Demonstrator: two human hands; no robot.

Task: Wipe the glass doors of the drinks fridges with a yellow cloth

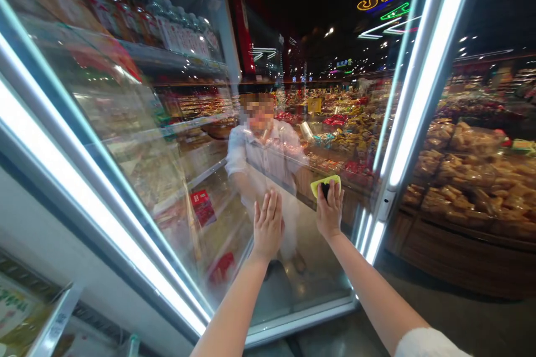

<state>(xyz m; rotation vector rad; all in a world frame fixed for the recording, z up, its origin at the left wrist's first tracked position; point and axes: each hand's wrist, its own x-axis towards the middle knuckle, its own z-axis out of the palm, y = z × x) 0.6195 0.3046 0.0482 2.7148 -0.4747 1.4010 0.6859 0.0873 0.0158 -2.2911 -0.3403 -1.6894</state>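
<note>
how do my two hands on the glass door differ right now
The left hand is empty, while the right hand holds a yellow-green sponge. The left hand's fingers point up close together; the right hand's curl over the sponge. Both are bare and raised at the glass door.

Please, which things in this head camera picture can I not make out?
All in the head view:
- Bottles: label text, blurred.
- Yellow pad: part behind right hand.
- Left hand: palm, turned away.
- Person: face, pixelated.
- White sleeve: cut by bottom edge.
</note>
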